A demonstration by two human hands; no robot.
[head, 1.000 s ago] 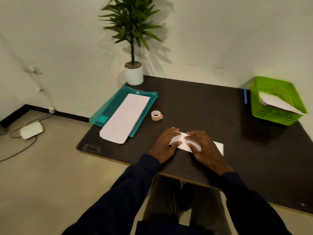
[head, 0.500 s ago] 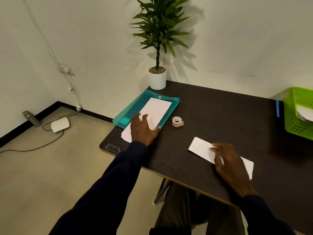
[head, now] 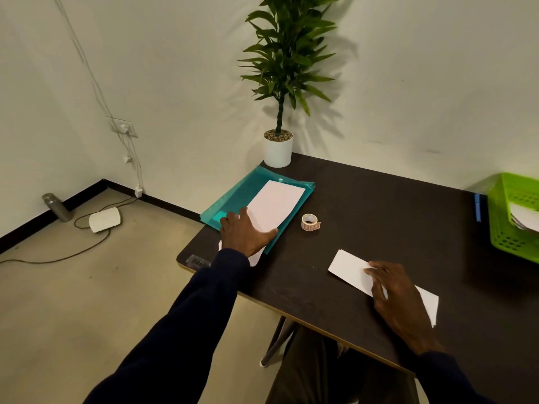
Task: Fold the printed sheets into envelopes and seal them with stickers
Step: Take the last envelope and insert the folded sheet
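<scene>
On a dark brown worktop [head: 379,214], a teal plastic folder [head: 233,199] carries a long white printed sheet [head: 274,202], pressed under the flat, spread left hand [head: 245,233]. Right of the folder and nearer the person, the right hand [head: 393,290] rests with fingers extended on a folded white paper [head: 347,265]. A small sticker roll [head: 309,222] sits just right of the folder.

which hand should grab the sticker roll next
Probably the left hand: it lies flat on the sheet stack, close beside the sticker roll. The right hand is farther from the roll and presses the folded sheet down.
</scene>
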